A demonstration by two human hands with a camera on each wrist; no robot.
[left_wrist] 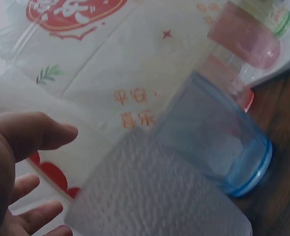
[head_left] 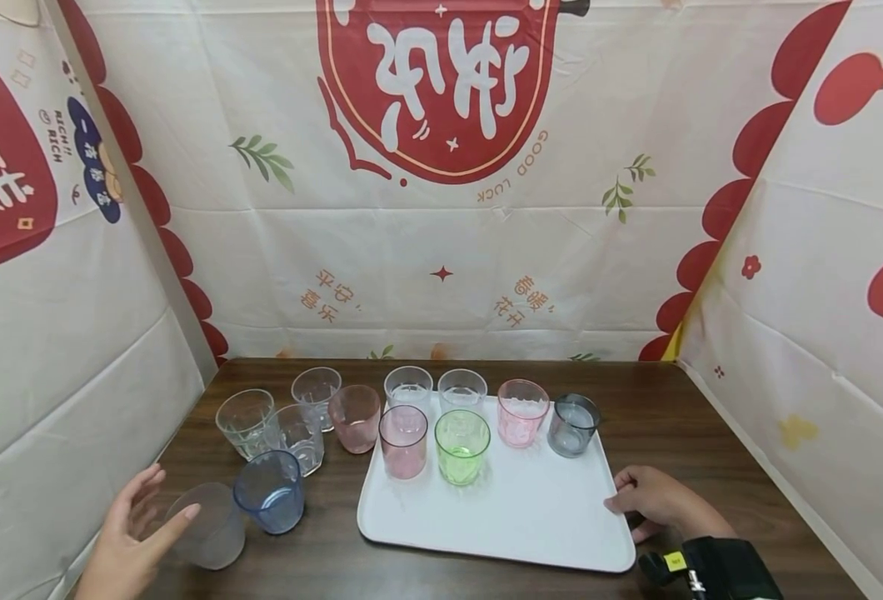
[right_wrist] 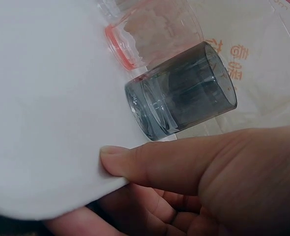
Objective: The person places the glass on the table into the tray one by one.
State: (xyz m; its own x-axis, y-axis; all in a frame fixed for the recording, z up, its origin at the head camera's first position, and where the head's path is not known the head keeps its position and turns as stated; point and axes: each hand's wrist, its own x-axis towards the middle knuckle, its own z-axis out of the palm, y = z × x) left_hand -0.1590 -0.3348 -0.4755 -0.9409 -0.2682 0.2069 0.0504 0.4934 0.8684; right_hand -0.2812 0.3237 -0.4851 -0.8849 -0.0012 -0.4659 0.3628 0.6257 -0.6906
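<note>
The head view is brightly lit; wrist views are dimmed and softened, with pale glare spread above the left fingers (left_wrist: 39,216).

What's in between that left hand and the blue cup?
A pebbled clear tumbler stands between the left hand and the blue tumbler, as the head view shows.

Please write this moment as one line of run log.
left hand: open, beside frosted cup | right hand: grips white tray | green cup: on tray | blue cup: on table
</note>
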